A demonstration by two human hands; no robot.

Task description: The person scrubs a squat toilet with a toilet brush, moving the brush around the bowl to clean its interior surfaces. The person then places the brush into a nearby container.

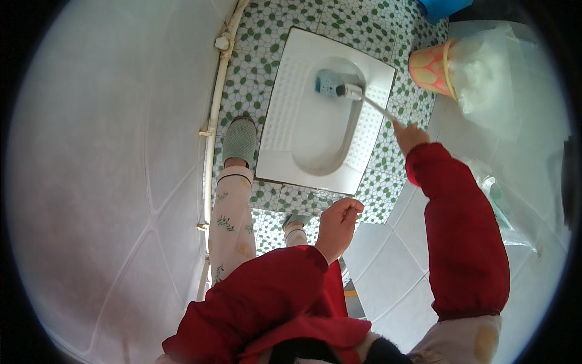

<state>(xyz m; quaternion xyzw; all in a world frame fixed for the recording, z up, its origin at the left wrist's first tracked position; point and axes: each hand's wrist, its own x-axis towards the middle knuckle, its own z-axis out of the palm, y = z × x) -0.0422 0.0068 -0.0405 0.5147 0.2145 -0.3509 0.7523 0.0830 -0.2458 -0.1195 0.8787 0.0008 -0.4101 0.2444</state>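
My right hand (411,136) grips the thin handle of a toilet brush (377,108), with a finger along the handle. The brush's white head (351,91) and dark bristles reach into the bowl of a white ceramic squat toilet (325,132). Bluish, foamy water (327,83) lies around the bristles at the drain end. My left hand (338,227) hovers in front of my body near the toilet's close edge, fingers curled in; nothing shows in it. Both forearms wear red sleeve covers.
A pink-and-yellow waste bin (429,70) lined with a clear plastic bag (484,77) stands at right. A cream pipe (219,104) runs along the left wall. My slippered foot (239,141) is beside the toilet. A blue object (443,9) is partly visible at the top.
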